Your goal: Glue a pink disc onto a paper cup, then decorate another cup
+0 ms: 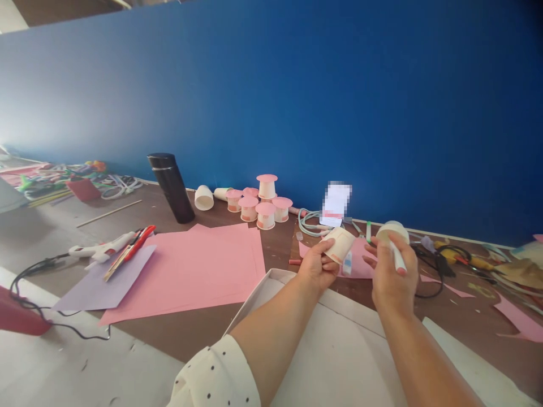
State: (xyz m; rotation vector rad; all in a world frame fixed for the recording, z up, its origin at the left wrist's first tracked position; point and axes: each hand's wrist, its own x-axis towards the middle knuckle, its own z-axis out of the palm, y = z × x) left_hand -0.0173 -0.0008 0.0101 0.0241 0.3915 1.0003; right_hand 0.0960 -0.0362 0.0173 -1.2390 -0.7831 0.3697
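Observation:
My left hand (317,265) is closed around a small white paper cup (339,244), which it tilts above the table. In my right hand (393,282) is a white marker (397,257) with a red end, its fingers bent round it. A round whitish object (392,228) shows just behind the right fingers; whether they touch it I cannot tell. Under the cup lies a pink paper piece (360,261). Several paper cups topped with pink discs (266,215) stand grouped near the blue wall, one raised on top of the others.
Pink sheets (199,271) and a lilac sheet (108,282) lie left, with a red cutter (133,249) and white glue gun (102,249). A black flask (172,186) stands behind them. A blurred phone (336,203) leans against the wall (297,102). Cables and scraps lie right.

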